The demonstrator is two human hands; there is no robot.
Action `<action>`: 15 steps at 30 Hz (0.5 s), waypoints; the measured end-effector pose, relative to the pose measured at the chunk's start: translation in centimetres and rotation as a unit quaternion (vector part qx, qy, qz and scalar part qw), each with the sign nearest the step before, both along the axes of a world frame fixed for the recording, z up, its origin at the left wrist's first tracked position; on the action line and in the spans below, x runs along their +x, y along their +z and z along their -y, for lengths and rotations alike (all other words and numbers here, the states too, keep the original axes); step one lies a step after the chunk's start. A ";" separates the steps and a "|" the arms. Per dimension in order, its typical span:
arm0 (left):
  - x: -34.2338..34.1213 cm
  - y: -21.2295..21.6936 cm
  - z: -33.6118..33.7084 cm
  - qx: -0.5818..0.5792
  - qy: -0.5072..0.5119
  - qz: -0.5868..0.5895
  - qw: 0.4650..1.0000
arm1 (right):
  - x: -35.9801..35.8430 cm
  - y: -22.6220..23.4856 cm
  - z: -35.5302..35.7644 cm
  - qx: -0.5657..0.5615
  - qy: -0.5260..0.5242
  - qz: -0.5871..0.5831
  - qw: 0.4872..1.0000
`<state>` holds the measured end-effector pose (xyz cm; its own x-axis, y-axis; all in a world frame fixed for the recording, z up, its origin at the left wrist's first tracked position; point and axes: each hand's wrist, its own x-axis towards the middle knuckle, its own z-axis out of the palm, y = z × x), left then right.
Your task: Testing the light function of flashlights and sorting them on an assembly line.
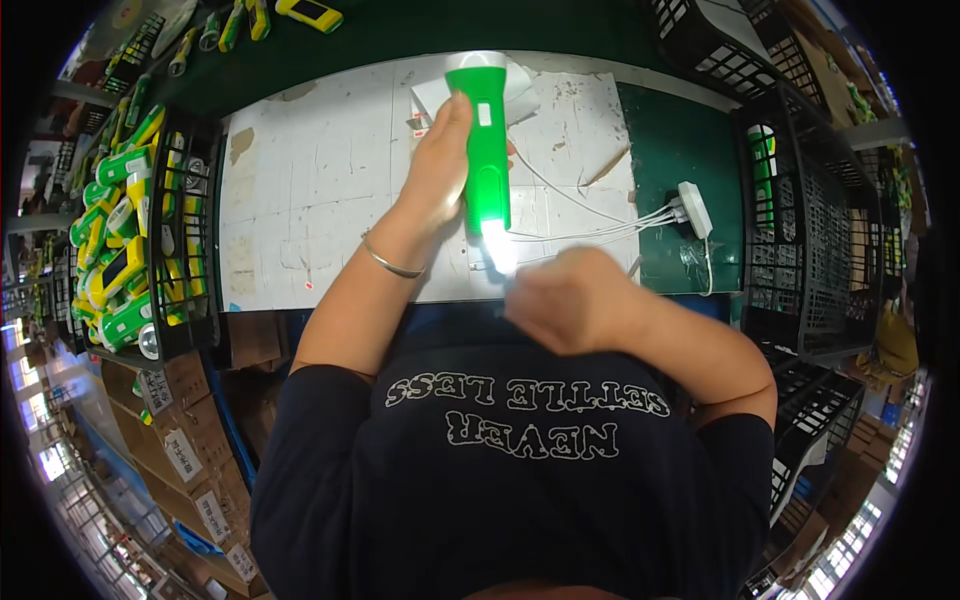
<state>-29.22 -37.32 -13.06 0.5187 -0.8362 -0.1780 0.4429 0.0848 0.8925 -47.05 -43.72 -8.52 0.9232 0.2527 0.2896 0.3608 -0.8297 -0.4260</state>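
Observation:
Held upright over the table's middle is a green flashlight [482,140] with a white rim at its head, a white switch on its side and a bright white glow at its lower end. My left hand [438,165] is closed round its left side, thumb along the body, and wears a metal bangle. My right hand [575,300] is just below and to the right of the glowing end, bent inward at the wrist. Its fingers are smeared by motion, so whether they hold anything cannot be made out. Behind the flashlight's head lies a crumpled white sheet [522,105].
A black basket [185,340] heaped with green and yellow flashlights stands at left. White cables run to a white multi-port charger [694,211] on the right. Black crates [815,220] line the right side. More flashlights [310,14] lie at the back. The worn white board [300,200] covers the tabletop.

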 end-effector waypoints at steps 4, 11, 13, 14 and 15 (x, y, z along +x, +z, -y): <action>0.3 0.0 -0.1 -0.038 -0.005 -0.069 0.997 | 0.5 -1.0 0.1 0.025 -0.102 0.071 0.992; -1.7 1.0 -0.6 0.006 -0.035 0.061 0.998 | 4.2 -4.6 3.8 0.422 -0.316 -0.102 0.844; -1.4 1.3 -1.3 0.041 -0.051 0.062 0.996 | 4.1 -4.4 4.8 0.456 -0.335 -0.093 0.819; -1.2 1.4 -1.6 0.039 -0.081 0.064 0.994 | 4.0 -4.1 5.5 0.465 -0.352 -0.098 0.806; -1.1 1.5 -1.8 0.051 -0.097 0.065 0.992 | 4.0 -3.6 6.1 0.460 -0.322 -0.083 0.823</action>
